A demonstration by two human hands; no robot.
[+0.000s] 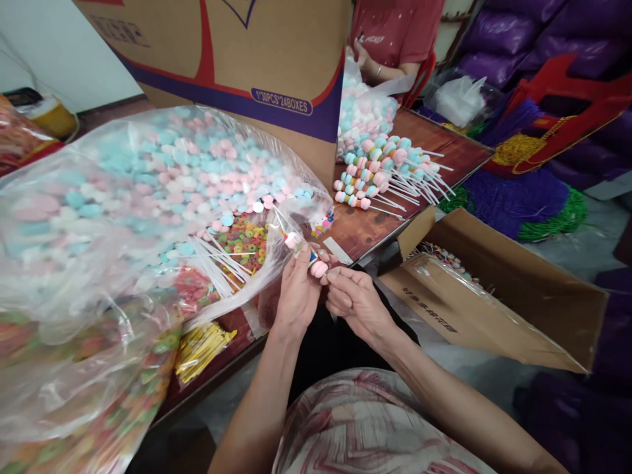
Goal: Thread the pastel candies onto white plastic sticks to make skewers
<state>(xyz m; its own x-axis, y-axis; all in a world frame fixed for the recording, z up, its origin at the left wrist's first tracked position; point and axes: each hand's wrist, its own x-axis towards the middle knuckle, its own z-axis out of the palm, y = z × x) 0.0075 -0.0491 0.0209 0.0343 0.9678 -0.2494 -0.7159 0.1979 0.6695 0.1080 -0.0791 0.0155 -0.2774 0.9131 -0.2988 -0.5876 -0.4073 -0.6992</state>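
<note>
My left hand (297, 288) is closed around a candy skewer (318, 268) with pink marshmallow pieces, held over the table's near edge. The fingers of my right hand (356, 299) are pinched together at the skewer's right end; what they grip is too small to make out. Just beyond my left hand is an open plastic bag of pink, blue and white marshmallows (172, 161). White sticks (220, 263) lie beside colourful ring candies (245, 238). Gold twist ties (202, 350) rest near the table's front edge.
Finished-looking candy skewers (390, 172) are piled on the table (363, 227) at the back right. A big cardboard box (237, 59) stands behind the bag. An open carton (494, 296) is at the right. Across the table sits a person (395, 39) in a red shirt.
</note>
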